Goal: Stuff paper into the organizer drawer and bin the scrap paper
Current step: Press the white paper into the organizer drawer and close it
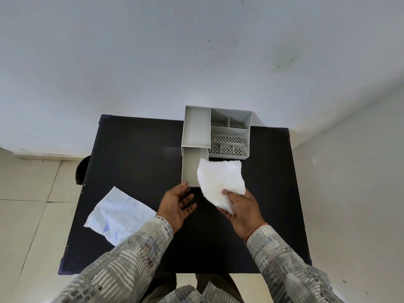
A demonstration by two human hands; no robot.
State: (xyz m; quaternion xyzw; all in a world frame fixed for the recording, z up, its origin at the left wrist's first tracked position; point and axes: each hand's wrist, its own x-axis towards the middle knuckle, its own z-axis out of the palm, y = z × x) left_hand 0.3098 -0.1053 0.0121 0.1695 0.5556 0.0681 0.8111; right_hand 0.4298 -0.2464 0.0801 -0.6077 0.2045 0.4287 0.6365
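Right hand (241, 209) fingers pinch crumpled white paper (220, 184) over grey drawer (190, 169) (pulled out); left hand (178, 203) fingers spread.

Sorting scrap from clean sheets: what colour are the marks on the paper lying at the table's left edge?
Blue scribbles on a white crumpled sheet, seen in the head view.

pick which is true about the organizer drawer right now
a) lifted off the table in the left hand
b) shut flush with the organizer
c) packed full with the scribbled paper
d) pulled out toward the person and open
d: the drawer juts out from the organizer toward the person, its inside showing, while the right hand holds white paper over its edge.
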